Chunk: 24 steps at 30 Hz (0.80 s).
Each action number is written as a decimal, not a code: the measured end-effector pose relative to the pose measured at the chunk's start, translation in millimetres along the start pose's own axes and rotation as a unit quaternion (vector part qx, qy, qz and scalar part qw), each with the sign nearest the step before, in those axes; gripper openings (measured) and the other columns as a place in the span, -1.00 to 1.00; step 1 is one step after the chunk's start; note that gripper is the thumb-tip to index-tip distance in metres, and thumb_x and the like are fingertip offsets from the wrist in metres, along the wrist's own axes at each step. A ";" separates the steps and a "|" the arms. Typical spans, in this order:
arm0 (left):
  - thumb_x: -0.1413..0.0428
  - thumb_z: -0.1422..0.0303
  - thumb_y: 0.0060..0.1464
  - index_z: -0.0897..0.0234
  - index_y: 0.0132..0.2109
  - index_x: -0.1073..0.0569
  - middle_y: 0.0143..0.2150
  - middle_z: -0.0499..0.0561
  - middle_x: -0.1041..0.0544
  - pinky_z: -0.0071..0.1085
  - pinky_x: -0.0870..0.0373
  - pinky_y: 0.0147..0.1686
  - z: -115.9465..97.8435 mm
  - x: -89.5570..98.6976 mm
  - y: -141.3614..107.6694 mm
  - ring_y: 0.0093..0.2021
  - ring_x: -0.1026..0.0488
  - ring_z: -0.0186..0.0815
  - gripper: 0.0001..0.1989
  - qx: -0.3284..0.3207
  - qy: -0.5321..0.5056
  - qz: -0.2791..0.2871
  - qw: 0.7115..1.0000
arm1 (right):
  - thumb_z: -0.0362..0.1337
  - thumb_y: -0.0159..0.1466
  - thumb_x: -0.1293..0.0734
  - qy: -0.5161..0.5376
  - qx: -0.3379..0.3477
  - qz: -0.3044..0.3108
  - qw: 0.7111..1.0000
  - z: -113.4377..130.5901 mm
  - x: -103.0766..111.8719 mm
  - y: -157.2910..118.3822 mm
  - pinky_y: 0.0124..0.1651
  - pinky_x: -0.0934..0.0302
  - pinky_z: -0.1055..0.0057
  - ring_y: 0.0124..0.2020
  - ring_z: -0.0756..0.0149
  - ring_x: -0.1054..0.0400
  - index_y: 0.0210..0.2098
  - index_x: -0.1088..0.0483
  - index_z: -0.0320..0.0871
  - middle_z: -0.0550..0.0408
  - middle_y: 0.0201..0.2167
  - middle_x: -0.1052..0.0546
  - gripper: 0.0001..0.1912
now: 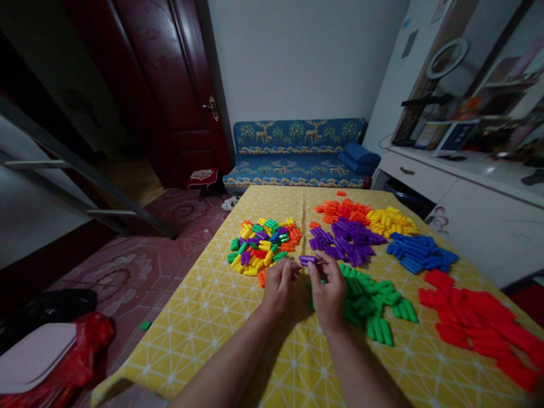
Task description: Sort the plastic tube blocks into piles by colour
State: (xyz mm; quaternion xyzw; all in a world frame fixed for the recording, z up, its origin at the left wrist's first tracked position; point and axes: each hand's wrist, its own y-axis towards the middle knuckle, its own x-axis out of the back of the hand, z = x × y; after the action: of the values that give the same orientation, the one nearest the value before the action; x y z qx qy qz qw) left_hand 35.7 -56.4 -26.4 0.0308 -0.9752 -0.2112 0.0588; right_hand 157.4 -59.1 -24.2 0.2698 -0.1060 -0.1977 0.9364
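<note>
Between the thumb and fingers of my right hand [328, 289] is a purple plastic building block [307, 260]. My left hand [277, 288] is just to its left, its fingers pinched together; whatever they may hold is hidden. Beyond my left hand lies a mixed pile of blocks [264, 246] in yellow, green, orange, purple and other colours. A heap of purple blocks [351, 241] sits past my right hand. Green blocks [374, 297] spread beside and partly behind that hand.
Sorted by colour, orange blocks [345, 210], yellow blocks [391, 221], blue blocks [420, 252] and red blocks [480, 317] lie along the right of the yellow tablecloth [204, 323]. One green block [145, 326] is on the floor. A blue sofa [293, 163] stands behind the table.
</note>
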 end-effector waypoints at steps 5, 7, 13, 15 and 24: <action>0.15 0.21 0.32 0.29 -0.40 -0.45 -0.49 -0.02 -0.41 -0.42 -0.26 -0.36 9.0 -2.7 -2.7 -0.41 -0.38 -0.33 -0.57 -0.020 0.118 0.053 0.991 | -0.13 0.20 -0.33 -0.044 -0.045 -0.023 0.998 -26.9 36.2 62.2 -0.31 -0.37 0.31 -0.41 0.25 -0.45 -0.11 -0.45 -0.22 -0.04 -0.34 -0.57 -0.65; 0.14 0.25 0.32 0.28 -0.40 -0.46 -0.48 -0.02 -0.43 -0.43 -0.27 -0.36 11.8 -2.8 -3.6 -0.41 -0.39 -0.33 -0.59 -0.033 0.150 0.072 0.985 | -0.15 0.16 -0.33 -0.084 -0.043 -0.021 0.995 -38.5 49.9 92.4 -0.29 -0.38 0.27 -0.41 0.23 -0.46 -0.10 -0.45 -0.25 -0.09 -0.30 -0.57 -0.62; 0.02 0.38 0.24 0.25 -0.20 -0.50 -0.25 0.05 -0.55 -0.36 -0.37 -0.17 12.2 2.6 3.6 -0.19 -0.46 -0.25 -0.81 -0.108 0.230 0.007 0.967 | -0.19 0.17 -0.31 -0.167 0.023 -0.008 0.986 -25.6 47.9 94.8 -0.22 -0.39 0.22 -0.36 0.25 -0.45 -0.01 -0.40 -0.24 -0.21 -0.06 -0.50 -0.58; -0.03 0.45 0.18 0.25 -0.08 -0.48 -0.12 0.09 -0.55 -0.27 -0.35 -0.04 12.2 8.0 9.3 -0.06 -0.43 -0.19 -0.80 -0.138 0.275 -0.039 0.951 | -0.21 0.24 -0.27 -0.113 0.041 0.037 0.992 -10.3 29.5 60.7 -0.27 -0.39 0.32 -0.32 0.28 -0.45 -0.02 -0.40 -0.18 -0.13 -0.08 -0.50 -0.66; -0.12 0.49 0.07 0.21 -0.01 -0.52 -0.16 0.12 -0.61 -0.02 -0.22 0.07 23.6 26.5 27.0 -0.02 -0.39 -0.03 -0.68 -0.059 0.429 -0.052 0.900 | -0.42 0.26 -0.20 -0.010 0.035 0.163 0.986 -3.4 -21.9 -36.0 -0.33 -0.39 0.36 -0.40 0.34 -0.43 -0.01 -0.37 -0.17 -0.04 -0.19 -0.50 -0.68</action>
State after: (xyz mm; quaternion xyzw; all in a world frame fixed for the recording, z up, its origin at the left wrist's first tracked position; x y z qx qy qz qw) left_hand 5.5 -24.6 -33.8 0.1656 -0.8383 -0.2370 0.4623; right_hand 127.5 -76.1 -48.7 0.2792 -0.1647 -0.0410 0.9451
